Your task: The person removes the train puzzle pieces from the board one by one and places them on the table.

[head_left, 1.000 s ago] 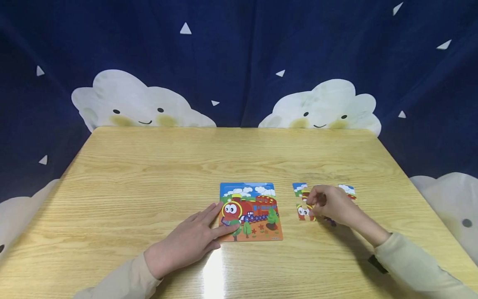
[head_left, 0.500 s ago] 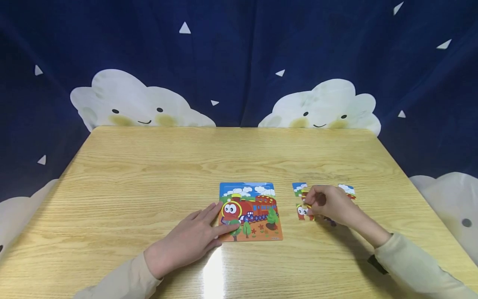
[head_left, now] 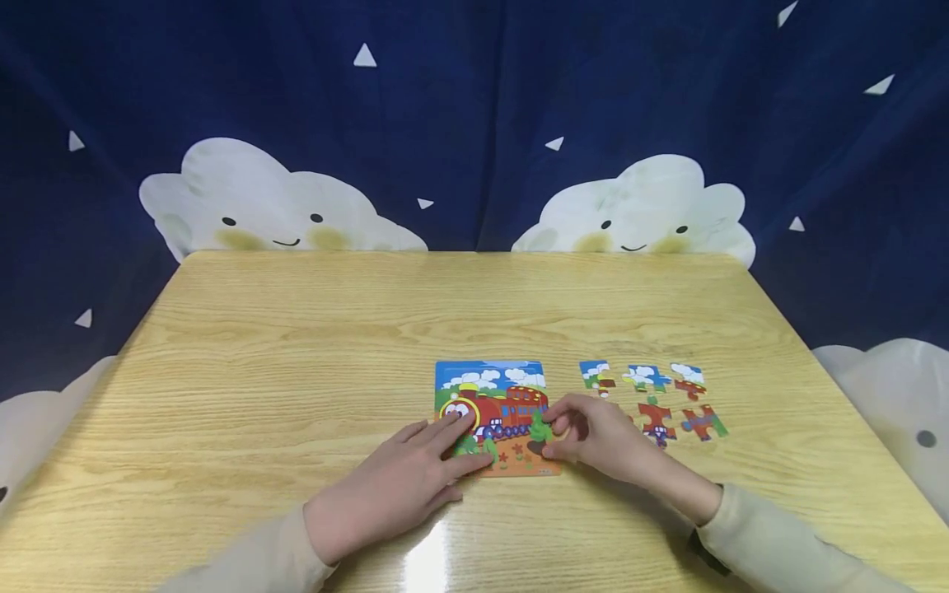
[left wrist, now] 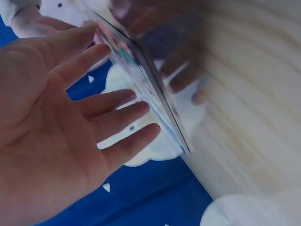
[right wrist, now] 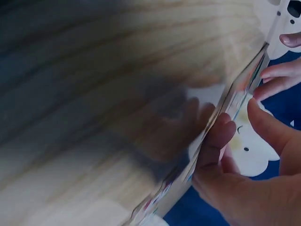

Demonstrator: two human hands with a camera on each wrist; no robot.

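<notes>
A square picture board [head_left: 519, 379] with a red cartoon train lies flat on the wooden table. My left hand [head_left: 404, 478] reaches over its left and lower part, fingers spread, covering part of the train's face. In the left wrist view, the fingers [left wrist: 120, 98] are nearly straight alongside the board [left wrist: 141, 75]. My right hand [head_left: 604, 441] is at the board's right edge, its index finger and thumb parted around the printed tree. No loose piece shows between them. Right of the board lie several jigsaw pieces, among them a blue-sky piece [head_left: 647, 378] and a red train piece [head_left: 656, 418].
More jigsaw pieces lie on the right: a sky corner [head_left: 596, 375], a cloud-and-roof piece [head_left: 689, 380] and a red-and-green piece [head_left: 704, 422]. The table [head_left: 296, 354] meets a dark blue cloth [head_left: 460, 107] with printed clouds at its far edge.
My right hand has moved left from the loose pieces to the board's right edge, uncovering several of them. My left hand has slid slightly right, further over the board.
</notes>
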